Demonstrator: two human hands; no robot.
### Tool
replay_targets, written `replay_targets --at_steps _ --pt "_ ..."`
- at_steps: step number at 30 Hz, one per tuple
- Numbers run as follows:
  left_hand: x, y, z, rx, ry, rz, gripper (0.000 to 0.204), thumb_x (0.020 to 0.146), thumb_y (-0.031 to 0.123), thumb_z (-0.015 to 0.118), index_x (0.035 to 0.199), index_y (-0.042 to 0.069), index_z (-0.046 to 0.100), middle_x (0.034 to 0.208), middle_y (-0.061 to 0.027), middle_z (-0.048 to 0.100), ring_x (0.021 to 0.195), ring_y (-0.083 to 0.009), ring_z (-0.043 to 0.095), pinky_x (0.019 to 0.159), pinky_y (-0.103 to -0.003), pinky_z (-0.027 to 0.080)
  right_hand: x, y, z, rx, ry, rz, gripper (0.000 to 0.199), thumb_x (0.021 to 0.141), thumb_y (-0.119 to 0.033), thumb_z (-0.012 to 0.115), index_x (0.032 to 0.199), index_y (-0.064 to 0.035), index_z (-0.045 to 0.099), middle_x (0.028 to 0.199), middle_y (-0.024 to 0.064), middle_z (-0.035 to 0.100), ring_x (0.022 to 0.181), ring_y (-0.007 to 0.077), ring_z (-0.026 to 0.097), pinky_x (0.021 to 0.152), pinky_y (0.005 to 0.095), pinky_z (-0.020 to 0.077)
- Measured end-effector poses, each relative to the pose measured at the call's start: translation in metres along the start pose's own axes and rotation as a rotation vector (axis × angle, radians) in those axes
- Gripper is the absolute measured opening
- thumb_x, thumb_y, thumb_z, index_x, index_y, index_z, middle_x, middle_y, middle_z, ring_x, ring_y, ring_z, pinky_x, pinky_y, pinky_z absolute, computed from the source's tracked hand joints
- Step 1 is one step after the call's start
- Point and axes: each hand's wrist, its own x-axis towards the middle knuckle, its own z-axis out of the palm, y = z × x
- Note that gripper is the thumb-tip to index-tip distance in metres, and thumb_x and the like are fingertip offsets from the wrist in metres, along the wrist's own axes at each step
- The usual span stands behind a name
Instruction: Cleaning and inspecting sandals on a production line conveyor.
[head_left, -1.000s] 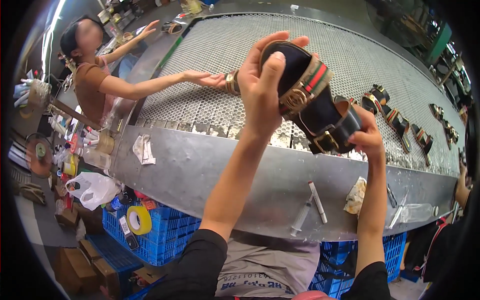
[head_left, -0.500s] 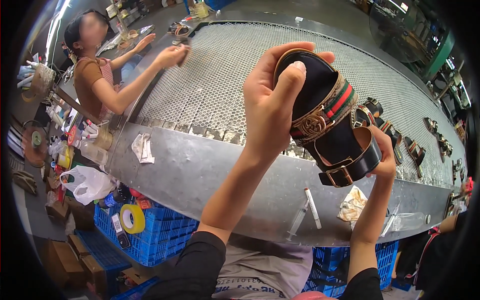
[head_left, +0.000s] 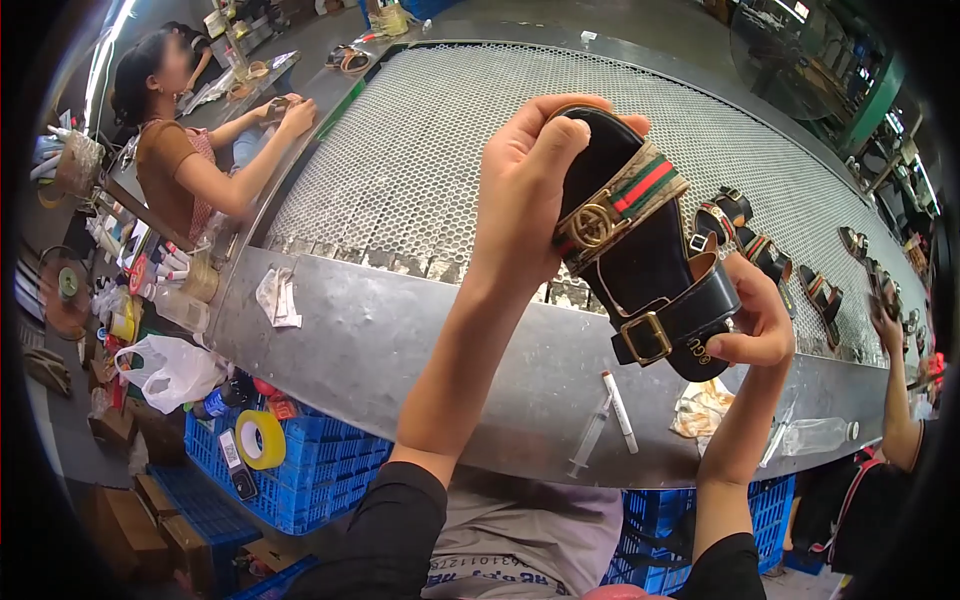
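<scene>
A black sandal (head_left: 640,245) with a tan, green-and-red striped front strap, a round gold ornament and a buckled black ankle strap is held up in front of me. My left hand (head_left: 535,180) closes round its toe end, thumb on the insole and fingers behind the sole. My right hand (head_left: 757,320) grips the heel end, its thumb at the heel's edge. The insole side faces me, tilted with the toe up and to the left. Both hands are above the metal table edge (head_left: 400,345).
Behind the sandal lies a perforated conveyor bed (head_left: 420,150) with several sandals (head_left: 765,255) at right. A marker (head_left: 620,412), a syringe (head_left: 592,437), a stained cloth (head_left: 703,408) and a clear bottle (head_left: 818,436) rest on the ledge. Co-workers sit at left and reach in at right.
The sandal has turned, showing more of its insole and heel, and shifted slightly left. At left, the co-worker has drawn back from the conveyor with a sandal; another person's hand has appeared at right.
</scene>
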Motion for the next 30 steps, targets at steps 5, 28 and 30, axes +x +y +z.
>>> replay_targets --at_steps 5,28,30 --pt "0.001 -0.001 -0.002 0.085 0.027 -0.008 0.030 0.097 0.014 0.052 0.117 -0.007 0.058 0.112 -0.0276 0.072 0.085 -0.0239 0.076 0.076 -0.035 0.067 -0.001 -0.004 0.000 -0.033 -0.068 0.025 0.045 0.073 -0.006 0.079 0.111 0.0033 0.056 0.084 0.0036 0.065 0.065 0.0044 0.053 0.057 0.0189 0.0382" --pt "0.006 -0.004 -0.014 -0.099 0.045 -0.077 0.065 0.104 0.057 0.030 0.102 0.000 0.061 0.091 -0.0130 0.069 0.081 -0.0201 0.068 0.076 -0.034 0.058 0.009 -0.006 0.001 -0.118 -0.158 0.001 0.044 0.077 -0.008 0.081 0.110 0.0051 0.055 0.076 0.0057 0.064 0.061 0.0090 0.057 0.052 0.0228 0.0420" --pt "0.005 -0.002 -0.013 -0.141 0.014 -0.061 0.062 0.105 0.053 0.031 0.103 0.000 0.060 0.093 -0.0132 0.069 0.082 -0.0195 0.068 0.077 -0.034 0.058 0.009 -0.003 -0.002 -0.129 -0.183 -0.022 0.044 0.078 -0.007 0.079 0.112 0.0053 0.054 0.076 0.0067 0.065 0.061 0.0090 0.058 0.052 0.0230 0.0427"
